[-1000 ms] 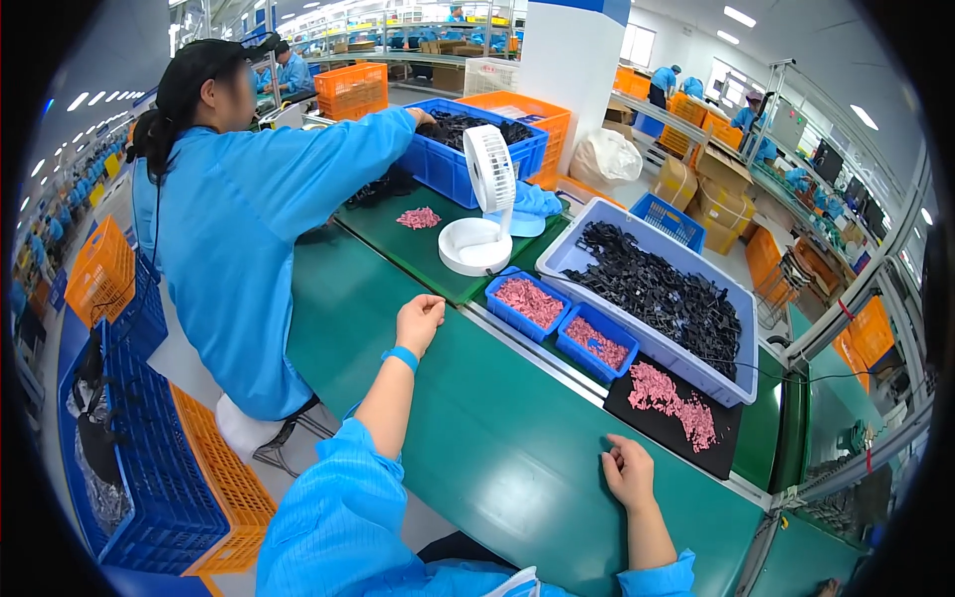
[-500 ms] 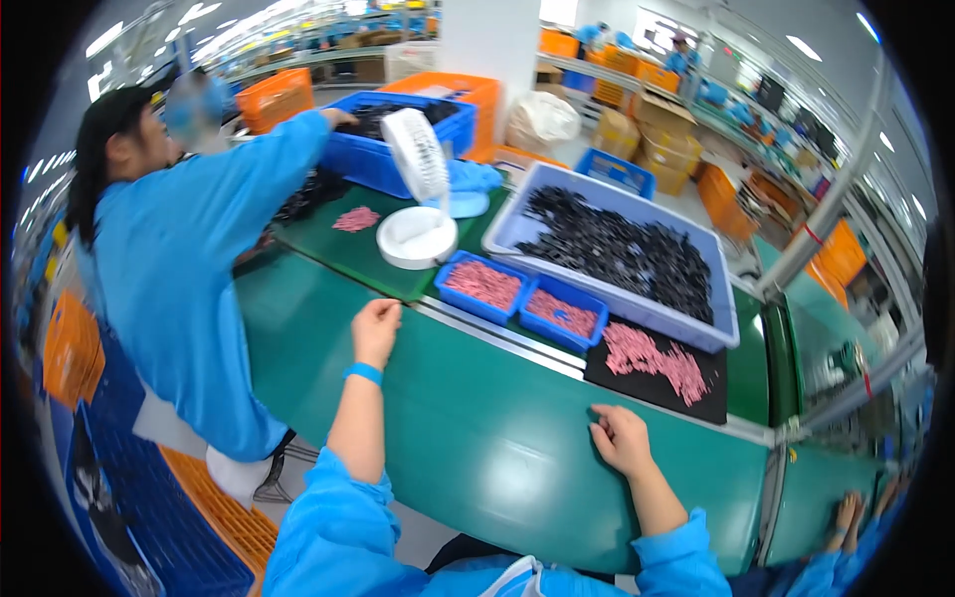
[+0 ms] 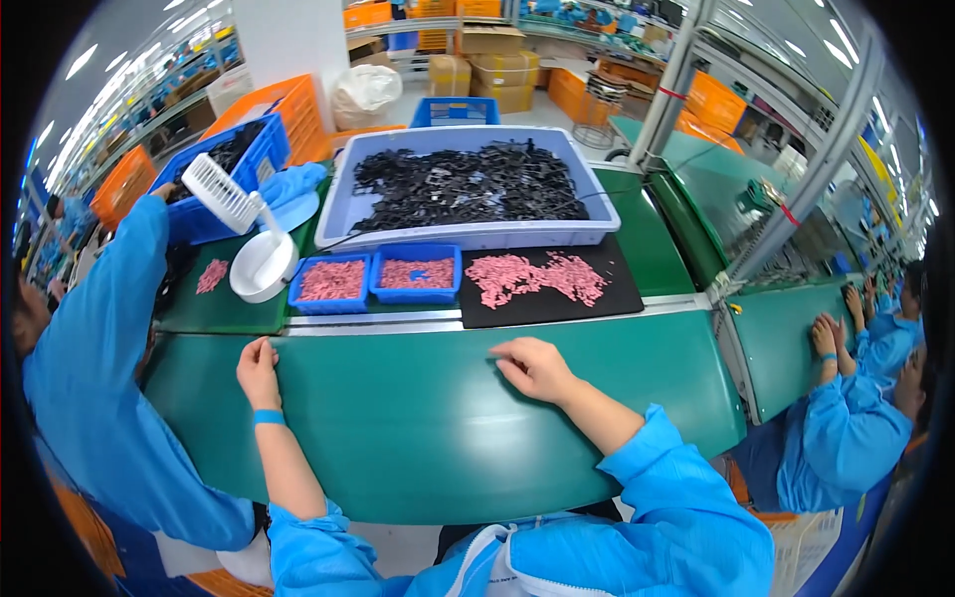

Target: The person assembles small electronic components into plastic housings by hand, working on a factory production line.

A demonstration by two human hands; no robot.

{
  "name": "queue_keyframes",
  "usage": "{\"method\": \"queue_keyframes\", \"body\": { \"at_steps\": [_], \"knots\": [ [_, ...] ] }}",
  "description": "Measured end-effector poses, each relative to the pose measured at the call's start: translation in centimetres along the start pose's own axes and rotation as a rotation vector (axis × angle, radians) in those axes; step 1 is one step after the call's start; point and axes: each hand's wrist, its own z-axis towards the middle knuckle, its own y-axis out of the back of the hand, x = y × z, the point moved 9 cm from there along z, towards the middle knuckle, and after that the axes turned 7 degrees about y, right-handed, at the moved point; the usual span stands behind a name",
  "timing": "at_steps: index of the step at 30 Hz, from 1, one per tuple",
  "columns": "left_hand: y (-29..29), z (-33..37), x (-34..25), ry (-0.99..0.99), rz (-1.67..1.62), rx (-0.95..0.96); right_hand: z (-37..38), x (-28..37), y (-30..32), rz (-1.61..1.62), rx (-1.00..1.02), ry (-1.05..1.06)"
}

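Observation:
My left hand (image 3: 259, 370) rests over the green work surface (image 3: 398, 428), its fingers drawn together in a pinch. Whatever lies between those fingertips, if anything, is too small to make out. To the right, my right hand (image 3: 535, 370) is low over the same surface, thumb and forefinger apart, with nothing seen in it. Just beyond it lies a black mat (image 3: 619, 287) bearing loose small pink pieces (image 3: 572, 278). Two small blue trays, a left one (image 3: 330, 306) and a right one (image 3: 414, 296), stand beside the mat and hold more pink pieces.
Behind the trays is a large pale-blue bin (image 3: 468, 235) of thin black parts (image 3: 468, 184). A white fan (image 3: 221, 194) stands at the left. A person in a blue sleeve (image 3: 99, 298) works close on my left; more people sit at the right, past a metal post (image 3: 676, 80).
The view has swung to the right, so the bin, trays and mat now sit nearer the middle. My right hand has moved closer to the mat's front edge. My left hand stays pinched.

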Motion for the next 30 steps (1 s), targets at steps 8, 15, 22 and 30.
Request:
{"method": "queue_keyframes", "body": {
  "at_steps": [8, 15, 22, 30],
  "knots": [
    [0.8, -0.7, -0.9, -0.008, 0.049, -0.003, -0.8, -15.4, 14.9, -0.188, -0.863, -0.477],
    [-1.0, -0.6, -0.3, 0.013, 0.028, 0.028, 0.8, -25.3, 17.4, -0.131, -0.778, -0.809],
    [2.8, -0.8, -1.0, 0.007, 0.044, -0.065, 4.0, -23.5, 15.1, -0.001, -0.638, -0.674],
    [0.2, -0.3, 0.1, 0.068, -0.234, -0.061, -4.3, -28.6, 19.3, 0.381, -0.810, -0.501]
  ]
}}
